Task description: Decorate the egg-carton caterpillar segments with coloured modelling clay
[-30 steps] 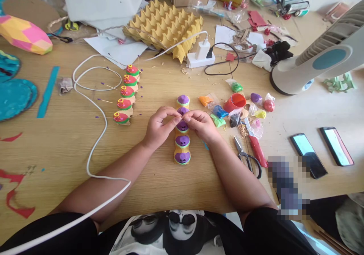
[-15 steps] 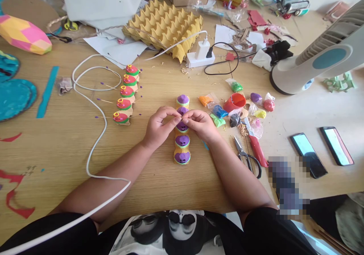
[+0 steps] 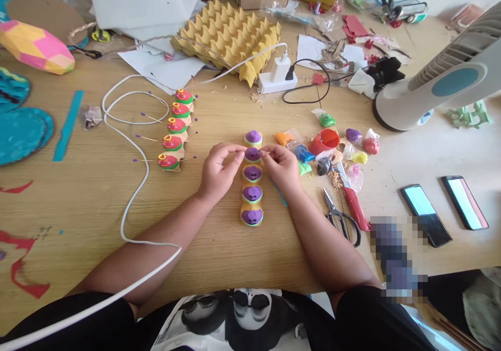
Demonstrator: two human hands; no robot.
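A strip of egg-carton cups covered in purple clay with pale green edges lies upright in front of me, and its nearer cups bear small black face marks. My left hand is at the left side of the second cup from the far end, thumb and forefinger pinched close to it. On the opposite side my right hand is also pinched, its fingertips at that cup's edge. Anything between either pair of fingertips is too small to make out. A dark dot shows on this cup's purple clay.
Left of my hands stands a finished-looking red and green cup strip with cotton swabs. Bags of coloured clay, a red tub, scissors and a red cutter lie right. A white cable crosses my left forearm.
My hands, whose fingertips met over the strip, have parted to either side of the second cup. That cup's purple top now shows between them.
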